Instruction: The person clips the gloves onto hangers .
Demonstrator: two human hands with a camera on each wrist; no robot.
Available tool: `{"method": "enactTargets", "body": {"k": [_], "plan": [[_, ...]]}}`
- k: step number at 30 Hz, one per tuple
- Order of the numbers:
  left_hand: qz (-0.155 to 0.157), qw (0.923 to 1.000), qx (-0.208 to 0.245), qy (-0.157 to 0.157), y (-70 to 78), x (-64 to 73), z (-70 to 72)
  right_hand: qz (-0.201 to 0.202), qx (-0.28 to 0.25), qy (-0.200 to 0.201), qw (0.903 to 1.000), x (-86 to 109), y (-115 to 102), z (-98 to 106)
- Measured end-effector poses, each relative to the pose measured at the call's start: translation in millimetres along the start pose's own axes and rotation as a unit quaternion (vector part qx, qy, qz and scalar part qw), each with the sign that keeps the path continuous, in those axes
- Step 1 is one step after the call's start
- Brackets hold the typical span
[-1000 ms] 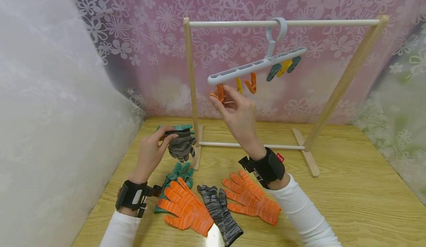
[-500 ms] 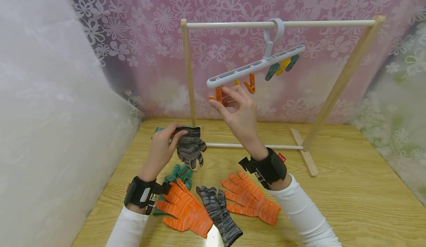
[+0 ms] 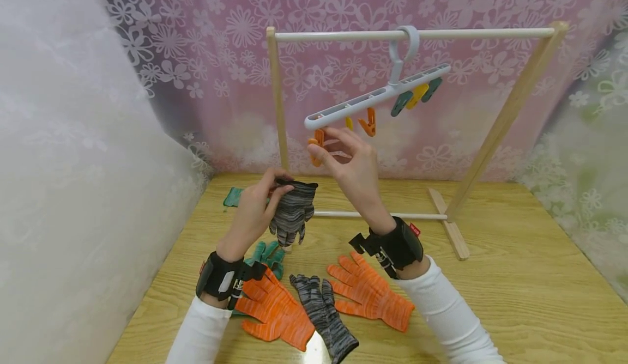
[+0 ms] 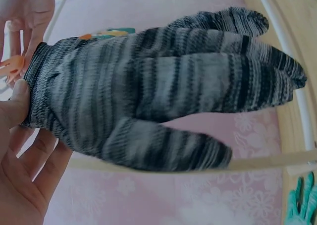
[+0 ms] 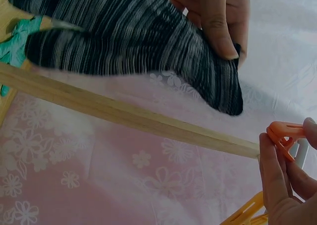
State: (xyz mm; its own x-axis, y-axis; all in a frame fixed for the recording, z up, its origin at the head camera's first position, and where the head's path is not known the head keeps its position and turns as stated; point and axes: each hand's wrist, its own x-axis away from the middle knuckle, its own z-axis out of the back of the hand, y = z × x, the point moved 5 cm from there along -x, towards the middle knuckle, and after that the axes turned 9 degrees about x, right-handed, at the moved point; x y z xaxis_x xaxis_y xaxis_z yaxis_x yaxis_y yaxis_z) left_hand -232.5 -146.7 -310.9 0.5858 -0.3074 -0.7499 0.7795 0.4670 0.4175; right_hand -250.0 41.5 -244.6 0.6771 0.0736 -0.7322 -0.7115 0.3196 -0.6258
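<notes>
A black-and-grey striped knit glove (image 3: 293,211) hangs fingers down from my left hand (image 3: 252,208), whose thumb and fingers pinch its cuff. In the left wrist view the glove (image 4: 114,91) fills the middle, thumb of the hand on the cuff edge. My right hand (image 3: 354,170) pinches the orange clothespin (image 3: 315,151) at the near left end of the pale blue hanger (image 3: 353,104). In the right wrist view the clothespin (image 5: 287,131) sits between thumb and fingers, with the glove cuff (image 5: 230,93) a short way off, apart from it.
The hanger hooks over the rod of a wooden rack (image 3: 338,36). Other orange, yellow and dark green clothespins (image 3: 417,97) hang from it. On the table (image 3: 515,277) lie two orange gloves (image 3: 375,296), another grey striped glove (image 3: 324,312) and green gloves (image 3: 269,256).
My left hand has carried the striped glove right and slightly up, closer to the hanger's left end, uncovering a green glove behind. The right hand stays at the orange clothespin, which has tilted.
</notes>
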Motion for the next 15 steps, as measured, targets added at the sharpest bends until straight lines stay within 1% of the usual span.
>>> {"method": "enactTargets", "body": {"k": [8, 15], "plan": [[-0.024, 0.9984, 0.041, 0.030, 8.1, -10.1, -4.5, -0.011, -0.017, -0.001, 0.9998, -1.6, -0.2, 0.9], [-0.023, 0.9957, 0.074, 0.051, 13.6, -13.4, -7.5, -0.014, -0.034, 0.004, 0.9993, -2.3, -1.6, 2.0]]}}
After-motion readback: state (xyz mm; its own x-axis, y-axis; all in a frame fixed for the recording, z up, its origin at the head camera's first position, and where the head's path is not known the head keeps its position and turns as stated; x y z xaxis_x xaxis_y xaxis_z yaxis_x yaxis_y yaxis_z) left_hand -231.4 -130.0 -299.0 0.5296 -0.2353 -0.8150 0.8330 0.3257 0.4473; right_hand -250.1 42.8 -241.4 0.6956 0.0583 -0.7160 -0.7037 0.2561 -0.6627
